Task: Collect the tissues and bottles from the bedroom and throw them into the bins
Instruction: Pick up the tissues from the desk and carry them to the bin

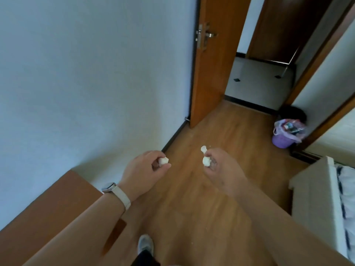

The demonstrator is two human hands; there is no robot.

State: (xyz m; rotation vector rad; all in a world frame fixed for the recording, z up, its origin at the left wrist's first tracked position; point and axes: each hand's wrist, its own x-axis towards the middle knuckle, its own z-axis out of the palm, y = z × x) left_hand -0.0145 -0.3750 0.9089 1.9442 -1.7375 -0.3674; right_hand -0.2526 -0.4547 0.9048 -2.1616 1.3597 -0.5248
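Tally by kind, quick.
Hands: 2. L hand (142, 167) w/ 1 wad (163, 160); R hand (217, 166) w/ 2 white bits (206, 161), can't tell if 1 tissue or 2. Bins: 1 purple bin (281, 141), plus 1 dark shape (292, 112) behind, poss. a 2nd. Also 1 watch (108, 187), 1 shoe (145, 244), 1 open door (211, 73), 1 bed (345, 189).

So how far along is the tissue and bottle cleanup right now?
Done: the purple bin already holds some rubbish. In hand: the left hand pinches a tissue, the right hand a second tissue. Left: carrying both to the bin and dropping them in; no bottles show here.
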